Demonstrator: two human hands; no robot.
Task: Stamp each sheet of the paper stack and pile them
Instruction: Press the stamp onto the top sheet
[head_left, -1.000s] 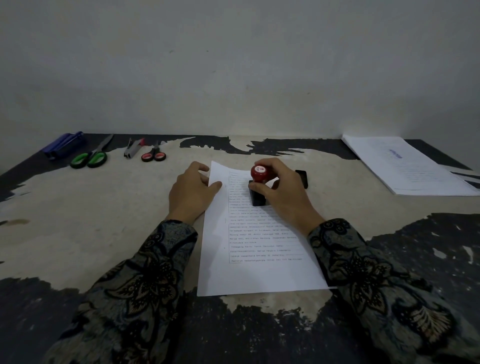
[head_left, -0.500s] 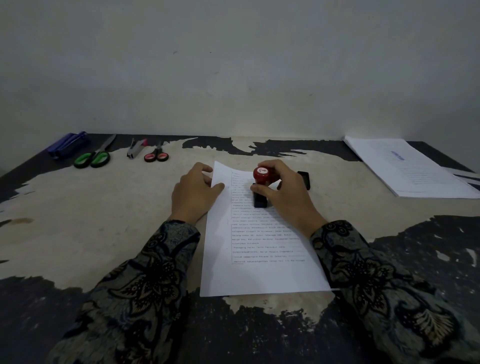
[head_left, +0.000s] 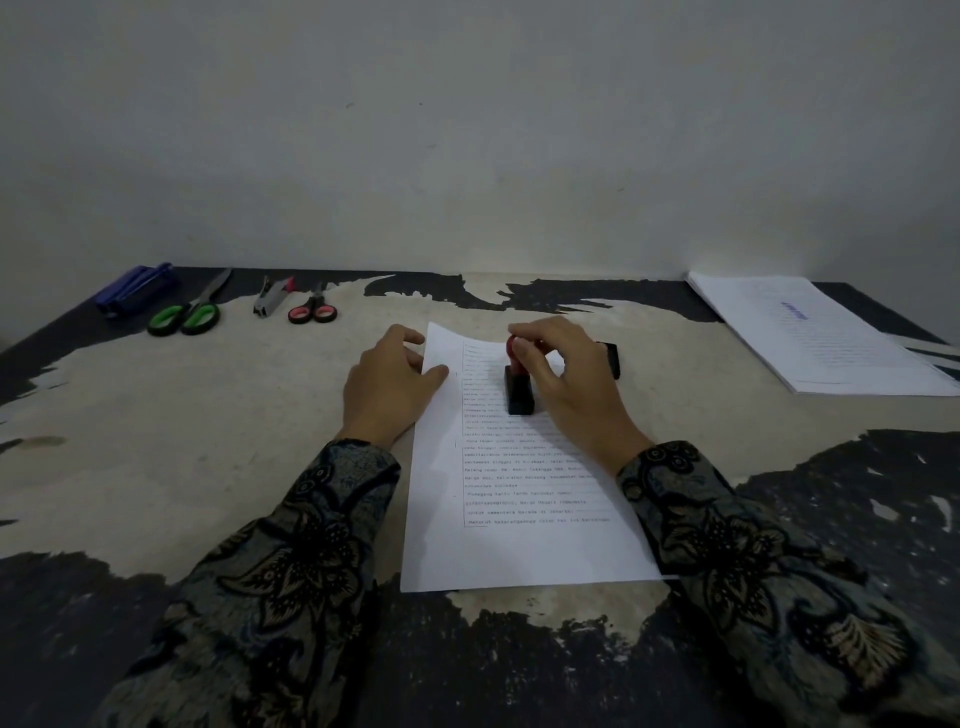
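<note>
Right hand (head_left: 563, 382) curled over red-knobbed stamp (head_left: 519, 387), pressing it upright onto printed sheet (head_left: 519, 493). Left hand (head_left: 387, 387) flat, fingers relaxed, thumb pinning sheet's left edge. Paper stack (head_left: 826, 338) far right.

Dim, flat light, source unclear; soft shadows, no glare; wide-angle bowing at edges; slightly soft.

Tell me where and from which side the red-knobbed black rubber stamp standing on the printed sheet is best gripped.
Grip the red-knobbed black rubber stamp by its round red knob, coming from above. It stands upright on the printed white sheet, so the knob is its topmost, narrowest part. The right hand pinches it there, while the left hand rests on the sheet's left edge.
</note>
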